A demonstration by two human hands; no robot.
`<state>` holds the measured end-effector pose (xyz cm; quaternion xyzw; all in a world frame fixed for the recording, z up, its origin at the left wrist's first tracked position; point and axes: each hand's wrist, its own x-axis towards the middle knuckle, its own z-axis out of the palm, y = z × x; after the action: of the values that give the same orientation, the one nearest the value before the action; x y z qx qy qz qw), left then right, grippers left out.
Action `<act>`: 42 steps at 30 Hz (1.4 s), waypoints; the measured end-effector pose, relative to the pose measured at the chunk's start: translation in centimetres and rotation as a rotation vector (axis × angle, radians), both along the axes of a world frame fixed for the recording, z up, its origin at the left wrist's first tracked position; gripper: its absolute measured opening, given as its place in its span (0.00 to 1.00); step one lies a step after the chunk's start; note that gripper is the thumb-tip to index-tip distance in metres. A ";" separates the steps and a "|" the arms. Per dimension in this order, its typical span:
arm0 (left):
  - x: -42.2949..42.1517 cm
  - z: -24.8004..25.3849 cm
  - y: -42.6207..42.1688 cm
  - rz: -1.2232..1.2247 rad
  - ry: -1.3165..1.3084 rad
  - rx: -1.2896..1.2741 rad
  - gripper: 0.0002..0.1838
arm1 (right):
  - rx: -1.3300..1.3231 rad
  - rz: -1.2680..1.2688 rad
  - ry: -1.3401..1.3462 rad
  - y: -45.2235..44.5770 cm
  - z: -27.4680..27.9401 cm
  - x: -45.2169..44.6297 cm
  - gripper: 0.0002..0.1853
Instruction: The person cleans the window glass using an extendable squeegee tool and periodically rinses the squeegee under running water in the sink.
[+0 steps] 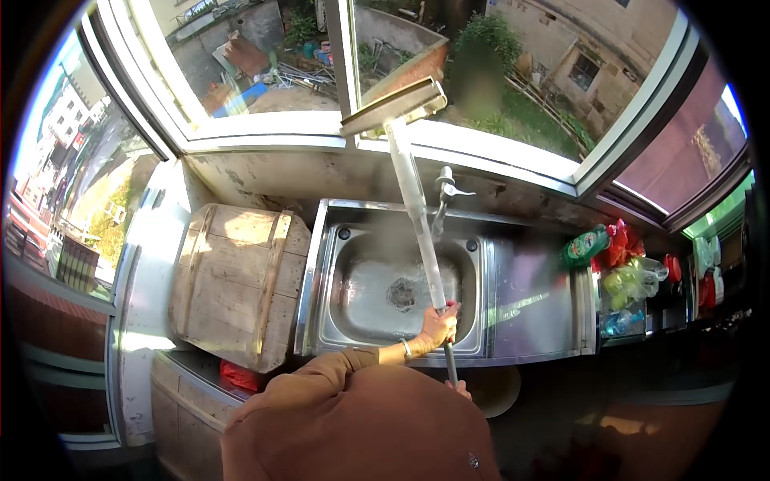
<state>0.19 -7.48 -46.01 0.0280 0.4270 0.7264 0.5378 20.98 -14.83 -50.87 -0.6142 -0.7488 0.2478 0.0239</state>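
A long-handled window squeegee [425, 244] slants up from my body over the sink, its wide head [393, 110] at the lower window frame beside the upright post. My left hand [437, 327], with a band at the wrist, is wrapped round the pole above the sink's front edge. Lower on the same pole is my right hand [459, 390], closed round it and partly hidden by my body. Beneath the pole lies the steel sink [353, 301], its bottom wet around the drain. The tap [446, 186] stands just right of the pole.
A wooden board lid [233, 280] lies left of the sink. The steel drainboard [529, 313] extends to the right. Beyond it are a green bottle [585, 246], a red bag [622, 243] and other plastic items. Window panes surround the front and left.
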 end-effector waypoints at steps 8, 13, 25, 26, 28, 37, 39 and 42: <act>1.6 0.7 -1.9 -0.046 0.099 -0.036 0.10 | -0.069 -0.053 0.021 -0.9 0.5 0.5 0.17; -2.0 9.5 -0.6 -0.002 0.272 0.123 0.16 | 0.106 0.157 0.669 1.2 2.0 -2.4 0.15; -17.3 35.0 4.6 0.724 1.424 0.309 0.22 | 0.280 0.465 1.056 9.8 20.7 -20.8 0.23; -17.5 35.0 4.8 0.781 1.507 0.271 0.24 | 0.266 0.430 0.983 9.7 19.4 -21.0 0.20; -17.0 33.7 4.4 0.836 1.604 0.213 0.25 | 0.130 0.423 1.090 9.6 18.2 -21.4 0.17; -11.7 22.9 1.6 0.674 1.379 0.112 0.25 | -0.397 0.471 0.994 8.2 10.7 -12.6 0.10; -10.6 18.5 1.7 0.565 1.179 0.188 0.17 | -0.462 0.426 0.756 8.1 11.2 -9.6 0.08; -6.6 14.6 0.1 0.462 0.863 0.172 0.16 | -0.638 0.411 0.770 8.2 6.6 -5.3 0.11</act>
<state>-6.41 -7.39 -31.41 0.2750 0.5443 0.7814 0.1327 15.63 -6.58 -44.25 -0.2964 -0.6785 0.6695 0.0599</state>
